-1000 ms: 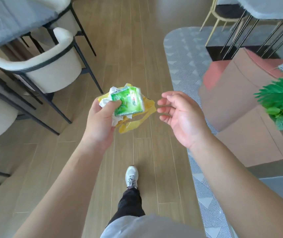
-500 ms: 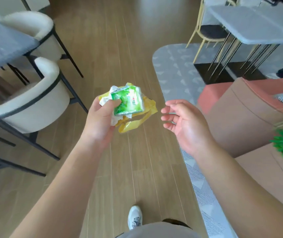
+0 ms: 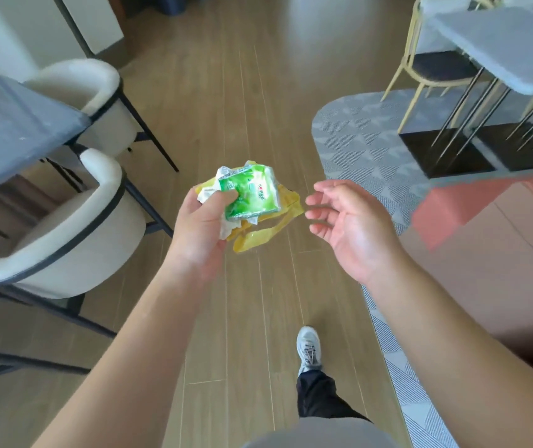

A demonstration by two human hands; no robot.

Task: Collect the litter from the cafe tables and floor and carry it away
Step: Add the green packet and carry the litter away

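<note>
Carrying the trash away now, with left hand [image 3: 199, 231] fingers squeezing the green wrapper [image 3: 250, 194], white paper and yellow bag above the wood floor [image 3: 226, 92], right hand [image 3: 349, 227] loose and spread, probably next finding a bin.

Left hand [image 3: 199, 231] grips a green packet [image 3: 250, 197], crumpled white paper [image 3: 208, 195] and yellow wrapper [image 3: 258, 237] above the wooden floor [image 3: 226, 92]. At its 3 o'clock, right hand [image 3: 352, 227], palm up, fingers relaxed. White armchairs [image 3: 65, 234] at 9 o'clock.
</note>
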